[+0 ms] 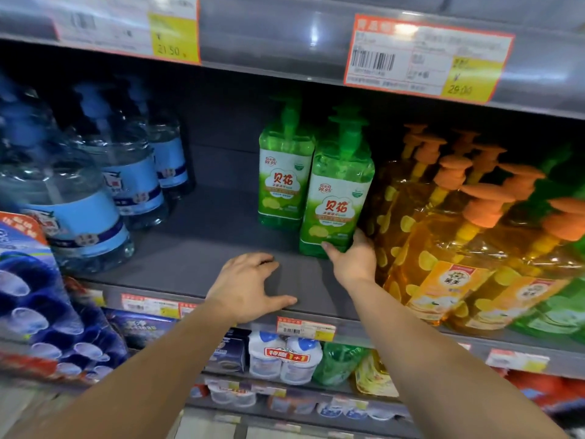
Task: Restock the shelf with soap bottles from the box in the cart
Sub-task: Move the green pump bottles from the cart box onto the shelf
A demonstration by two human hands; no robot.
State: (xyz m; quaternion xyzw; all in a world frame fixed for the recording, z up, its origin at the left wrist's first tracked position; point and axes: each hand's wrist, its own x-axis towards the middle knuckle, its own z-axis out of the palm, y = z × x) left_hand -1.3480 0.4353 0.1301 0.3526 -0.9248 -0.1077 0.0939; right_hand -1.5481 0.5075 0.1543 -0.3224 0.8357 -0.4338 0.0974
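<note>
Right hand (353,259) grips green soap bottle (335,198) on shelf (196,248)

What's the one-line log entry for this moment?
right hand: grips front green bottle | left hand: open over shelf

two green soap bottles (316,182), upright, shelf (202,248)

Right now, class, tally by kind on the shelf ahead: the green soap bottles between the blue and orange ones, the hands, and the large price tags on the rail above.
green soap bottles: 2
hands: 2
large price tags: 2
Total: 6
</note>
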